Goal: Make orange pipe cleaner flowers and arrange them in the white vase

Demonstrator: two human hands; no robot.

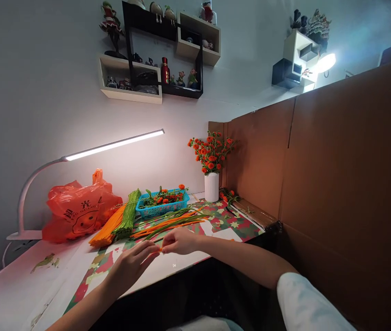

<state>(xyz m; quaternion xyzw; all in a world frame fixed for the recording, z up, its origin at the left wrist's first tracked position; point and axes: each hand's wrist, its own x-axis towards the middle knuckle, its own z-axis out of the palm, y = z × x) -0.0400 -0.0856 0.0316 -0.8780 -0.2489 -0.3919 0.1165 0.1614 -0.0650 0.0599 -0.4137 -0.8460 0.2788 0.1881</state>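
Over the near edge of the table, the fingertips of my left hand (135, 259) and my right hand (180, 241) meet. Both are pinched around a small orange piece (161, 249), which looks like part of a pipe cleaner; most of it is hidden by my fingers. Just beyond my hands lie loose orange and green pipe cleaners (172, 222). To their left, a thick bundle of orange pipe cleaners (108, 228) rests beside a green bundle (128, 215). A blue basket (161, 209) behind them holds orange flowers with green stems (167, 197).
A white ribbed vase (212, 187) of orange flowers stands at the back. A tall cardboard wall (336, 184) bounds the right side. At left are a red plastic bag (83, 211) and a lit desk lamp (112, 146). Shelves (181, 94) with figurines hang above.
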